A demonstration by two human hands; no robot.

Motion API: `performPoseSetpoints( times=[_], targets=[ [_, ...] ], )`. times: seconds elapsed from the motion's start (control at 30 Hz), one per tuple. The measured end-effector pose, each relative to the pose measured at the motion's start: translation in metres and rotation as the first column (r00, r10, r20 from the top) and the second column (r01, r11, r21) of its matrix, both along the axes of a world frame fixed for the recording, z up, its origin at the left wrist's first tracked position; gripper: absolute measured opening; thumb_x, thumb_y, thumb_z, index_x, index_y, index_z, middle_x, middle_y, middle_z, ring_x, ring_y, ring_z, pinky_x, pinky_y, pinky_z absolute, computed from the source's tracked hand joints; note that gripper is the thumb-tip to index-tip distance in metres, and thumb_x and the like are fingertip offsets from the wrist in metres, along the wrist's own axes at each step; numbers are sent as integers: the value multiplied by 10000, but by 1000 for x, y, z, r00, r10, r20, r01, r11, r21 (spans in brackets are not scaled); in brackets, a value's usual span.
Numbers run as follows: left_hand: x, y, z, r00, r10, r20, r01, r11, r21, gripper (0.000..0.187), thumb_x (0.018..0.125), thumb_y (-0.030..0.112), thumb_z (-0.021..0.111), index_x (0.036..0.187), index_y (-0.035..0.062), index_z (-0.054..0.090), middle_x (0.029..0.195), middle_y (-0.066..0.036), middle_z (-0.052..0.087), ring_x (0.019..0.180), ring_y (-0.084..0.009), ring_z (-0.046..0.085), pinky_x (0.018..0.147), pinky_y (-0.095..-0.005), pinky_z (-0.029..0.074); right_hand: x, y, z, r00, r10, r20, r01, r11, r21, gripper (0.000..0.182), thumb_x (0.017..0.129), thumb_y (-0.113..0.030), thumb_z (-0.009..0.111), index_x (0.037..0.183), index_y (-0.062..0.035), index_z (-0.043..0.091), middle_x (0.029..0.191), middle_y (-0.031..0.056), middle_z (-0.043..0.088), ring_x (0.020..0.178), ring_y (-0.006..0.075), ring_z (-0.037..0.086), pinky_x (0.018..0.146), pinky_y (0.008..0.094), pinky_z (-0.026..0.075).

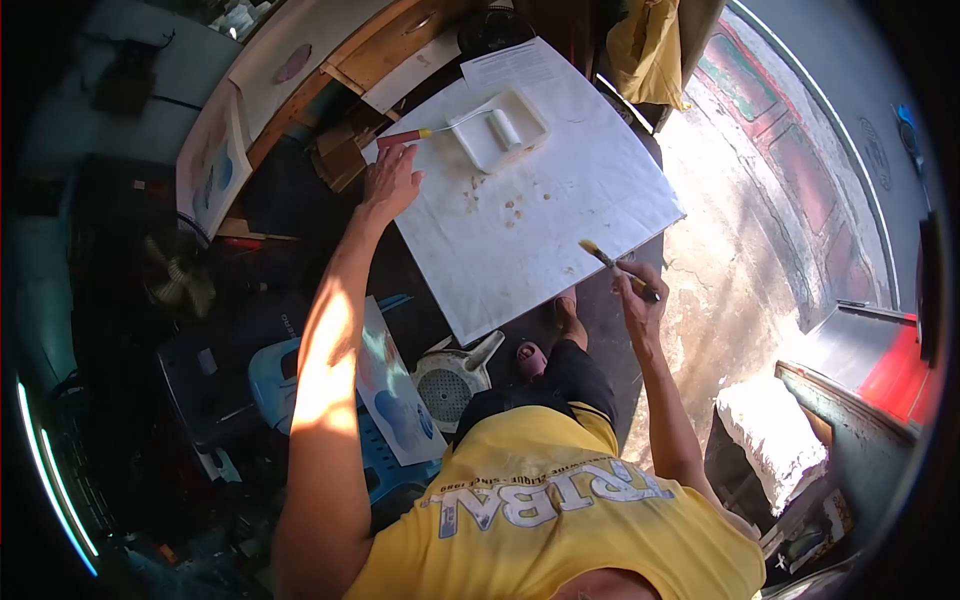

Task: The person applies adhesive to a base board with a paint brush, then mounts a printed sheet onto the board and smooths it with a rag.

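Observation:
A paintbrush (598, 250) with light bristles is in my right hand (641, 288), its tip pointing over the near right edge of a white-topped table (450, 255). My left hand (392, 182) rests at the table's left edge, fingers stretched out, with its fingertips right by the red and yellow handle (402, 138) of a paint roller. That roller's white sleeve (504, 128) lies in a shallow white paint tray (478, 155) farther back. Several brownish spots (514, 211) mark the tabletop in front of the tray.
Printed sheets (510, 66) lie at the table's far edge. A blue plastic chair (275, 375), a painted panel (395, 400) and a grey perforated round piece (445, 392) are at the lower left. Yellow cloth (645, 50) hangs at the back right.

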State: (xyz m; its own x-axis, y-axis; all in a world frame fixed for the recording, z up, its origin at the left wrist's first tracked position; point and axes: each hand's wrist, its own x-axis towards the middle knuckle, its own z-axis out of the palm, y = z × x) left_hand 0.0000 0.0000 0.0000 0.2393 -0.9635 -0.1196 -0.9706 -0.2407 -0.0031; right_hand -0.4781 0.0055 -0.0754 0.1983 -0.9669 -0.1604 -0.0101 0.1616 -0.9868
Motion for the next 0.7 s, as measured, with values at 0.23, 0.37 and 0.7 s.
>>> performPoseSetpoints(
  times=[0.23, 0.37, 0.7],
  targets=[
    [72, -137, -62, 991, 26, 130, -37, 996, 82, 480, 966, 307, 709, 1361, 73, 567, 1340, -142, 611, 1276, -358, 576, 1045, -537, 491, 99, -150, 5, 997, -29, 67, 29, 1000, -2, 144, 933, -48, 773, 1040, 40, 730, 900, 45, 711, 804, 110, 665, 753, 258, 540],
    [72, -151, -76, 981, 192, 37, -190, 886, 423, 462, 992, 374, 677, 1324, 78, 555, 1261, -151, 673, 1203, -393, 634, 999, -604, 496, 110, -167, -13, 1000, 21, 21, -21, 999, 35, 136, 936, -52, 769, 1026, 37, 717, 901, 46, 714, 807, 108, 662, 779, 264, 544],
    [60, -96, -63, 998, 0, -59, 9, 989, 150, 230, 1026, 303, 634, 1108, 99, 567, 986, -160, 677, 918, -436, 681, 742, -551, 530, 159, -223, -14, 998, 18, 60, -20, 999, 40, 137, 946, -87, 760, 1004, 29, 718, 861, 49, 709, 806, 112, 657, 817, 291, 555]
  ],
)
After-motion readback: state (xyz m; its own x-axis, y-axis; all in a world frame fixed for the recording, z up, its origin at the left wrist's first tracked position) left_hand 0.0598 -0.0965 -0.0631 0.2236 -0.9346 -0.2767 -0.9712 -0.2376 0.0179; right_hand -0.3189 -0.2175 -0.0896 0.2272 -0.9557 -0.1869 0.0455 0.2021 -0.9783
